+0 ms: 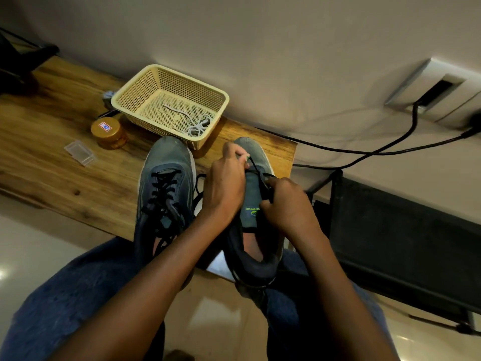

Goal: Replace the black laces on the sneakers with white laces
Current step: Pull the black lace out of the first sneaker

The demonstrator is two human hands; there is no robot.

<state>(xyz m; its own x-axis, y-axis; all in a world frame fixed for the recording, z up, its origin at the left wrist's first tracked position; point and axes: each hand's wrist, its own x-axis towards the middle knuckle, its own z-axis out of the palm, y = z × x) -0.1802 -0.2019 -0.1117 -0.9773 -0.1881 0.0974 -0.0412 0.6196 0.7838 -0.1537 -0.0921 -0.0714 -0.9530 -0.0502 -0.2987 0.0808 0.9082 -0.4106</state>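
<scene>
Wooden table (65, 162) is set against a pale wall, over a glossy tiled floor. Two grey sneakers are stood at its near edge. The left sneaker (164, 188) is laced in black. The right sneaker (253, 201) is marked "WEAR" in green on its tongue; other letters are hidden. A black lace (256, 169) is pinched by the left hand (227, 183) and gripped by the right hand (282, 204). White laces (194, 123) are held in a cream basket (145, 84). An amber jar (109, 132) bears an unreadable label.
</scene>
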